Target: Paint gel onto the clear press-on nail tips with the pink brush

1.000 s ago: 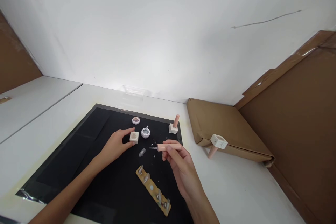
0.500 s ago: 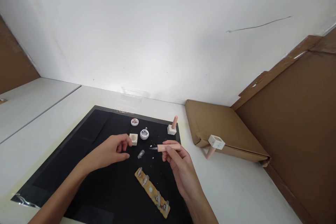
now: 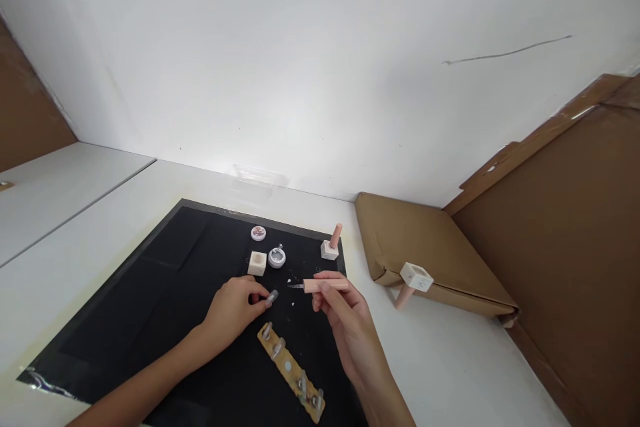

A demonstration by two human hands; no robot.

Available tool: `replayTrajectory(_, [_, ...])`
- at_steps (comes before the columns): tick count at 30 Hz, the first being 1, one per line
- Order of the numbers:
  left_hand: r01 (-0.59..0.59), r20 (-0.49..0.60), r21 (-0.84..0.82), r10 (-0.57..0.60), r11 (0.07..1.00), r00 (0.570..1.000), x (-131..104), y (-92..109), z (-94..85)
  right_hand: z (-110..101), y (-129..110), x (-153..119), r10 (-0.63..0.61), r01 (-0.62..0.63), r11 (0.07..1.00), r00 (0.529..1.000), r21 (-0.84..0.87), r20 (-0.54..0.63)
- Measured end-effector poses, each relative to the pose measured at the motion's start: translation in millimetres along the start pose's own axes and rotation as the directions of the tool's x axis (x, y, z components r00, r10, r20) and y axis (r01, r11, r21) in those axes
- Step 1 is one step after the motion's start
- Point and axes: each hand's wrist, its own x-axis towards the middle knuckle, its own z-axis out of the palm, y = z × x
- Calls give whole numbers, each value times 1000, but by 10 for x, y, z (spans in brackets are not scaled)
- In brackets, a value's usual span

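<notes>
Between thumb and fingers, my left hand [image 3: 234,309] pinches a small greyish nail tip [image 3: 271,298] just over the black mat [image 3: 165,280]. My right hand [image 3: 345,317] holds a pink-handled brush [image 3: 325,285], its dark bristles pointing left at the nail tip, with a gap between them. Beyond my left hand stand an open cream square bottle [image 3: 257,263] and a small round pot [image 3: 277,257] with something laid across its rim. Nearer me lies a yellowish strip [image 3: 291,370] carrying several clear nail tips.
A round lid-like pot [image 3: 258,233] and a pink-capped bottle [image 3: 330,250] stand at the mat's back. On the right are a cardboard box [image 3: 425,240] and another cream-and-pink bottle [image 3: 417,277]. A clear tray [image 3: 257,175] sits by the white wall.
My left hand has moved from beside the square bottle towards me and closed on the nail tip, which was lying on the mat. My right hand has barely shifted.
</notes>
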Motion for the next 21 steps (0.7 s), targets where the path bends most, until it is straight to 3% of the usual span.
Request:
replayTrajectory(7, [-52, 6, -91, 52, 994, 999, -49, 71, -16, -8, -1, 2, -8, 7, 1000, 1000, -22, -8])
replayTrajectory(13, [-76, 9, -324, 83, 943, 996, -56, 73, -68, -5, -2, -9, -14, 14, 998, 1000, -57, -6])
replayTrajectory(21, [-84, -116, -163, 65, 983, 991, 33, -41, -192, 6, -7, -5, -24, 23, 996, 1000, -92, -7])
